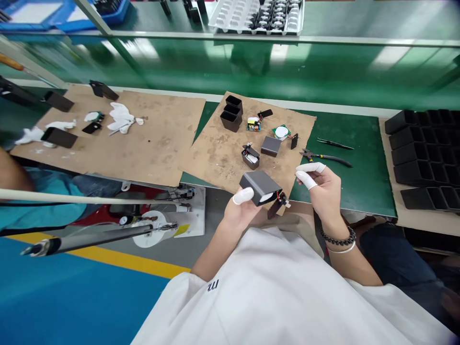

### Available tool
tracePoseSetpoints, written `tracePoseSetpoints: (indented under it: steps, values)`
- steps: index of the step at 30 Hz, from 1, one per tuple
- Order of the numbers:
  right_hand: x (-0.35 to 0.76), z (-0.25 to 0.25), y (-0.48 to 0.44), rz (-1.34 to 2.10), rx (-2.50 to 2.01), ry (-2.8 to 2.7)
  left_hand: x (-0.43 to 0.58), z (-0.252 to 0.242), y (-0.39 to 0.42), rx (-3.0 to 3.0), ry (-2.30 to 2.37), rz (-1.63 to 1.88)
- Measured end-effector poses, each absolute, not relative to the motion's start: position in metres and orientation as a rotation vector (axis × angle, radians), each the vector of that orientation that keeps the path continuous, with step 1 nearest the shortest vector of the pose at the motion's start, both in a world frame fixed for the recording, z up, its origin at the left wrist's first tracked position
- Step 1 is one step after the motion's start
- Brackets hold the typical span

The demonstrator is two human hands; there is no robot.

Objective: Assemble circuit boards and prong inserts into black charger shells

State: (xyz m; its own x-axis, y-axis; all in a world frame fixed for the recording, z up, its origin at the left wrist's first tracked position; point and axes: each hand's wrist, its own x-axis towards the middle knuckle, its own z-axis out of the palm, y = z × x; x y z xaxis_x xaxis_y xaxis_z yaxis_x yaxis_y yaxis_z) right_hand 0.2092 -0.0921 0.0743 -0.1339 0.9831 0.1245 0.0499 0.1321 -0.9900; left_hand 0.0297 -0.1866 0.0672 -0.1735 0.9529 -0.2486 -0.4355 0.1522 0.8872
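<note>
My left hand (241, 207), a white cot on its thumb, grips a dark grey box-shaped housing (259, 186) above the bench's front edge. From the housing's open right end hang red wires and a black end cap (275, 207); something white shows inside. To the right, my right hand (319, 184) is raised apart from it, with white-cotted fingertips pinched together; whatever may be between them is too small to make out. Pliers (328, 157) lie just beyond that hand. A small housing with its lid tilted up (250, 156) and a closed grey housing (270, 146) lie ahead.
On the cardboard (212, 158) are black empty cases (232, 113), a circuit board (253, 124) and a round white part on a green board (281, 132). Tweezers (335, 143) lie right. Stacked black cases (422, 148) stand far right. A co-worker's arm (12, 170) is at left.
</note>
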Motion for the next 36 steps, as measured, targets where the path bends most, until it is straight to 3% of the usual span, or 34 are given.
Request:
tracePoseSetpoints:
  steps: [3,10,17,22,26,30,36]
  values:
    - [0.205,0.081,-0.106,1.119,-1.021,-1.446,0.037,0.064,-0.183,0.323,0.941,1.366]
    - [0.214,0.079,-0.117,1.333,-0.933,-1.830,0.045,0.059,-0.179,0.210,0.968,1.419]
    - [0.215,0.067,-0.102,0.697,-0.724,-2.066,0.035,0.070,-0.179,-0.051,0.771,1.147]
    - [0.212,0.083,-0.095,0.792,-0.585,-2.170,0.039,0.067,-0.180,0.046,0.780,1.139]
    - [0.214,0.101,-0.017,0.833,-0.652,-2.218,0.035,0.074,-0.182,0.281,0.757,1.076]
    - [0.206,0.108,0.118,0.498,-1.280,-2.101,0.022,0.088,-0.188,0.538,0.790,1.168]
    - [0.194,0.100,0.233,0.368,-1.650,-1.942,-0.007,0.086,-0.187,0.548,1.078,1.397]
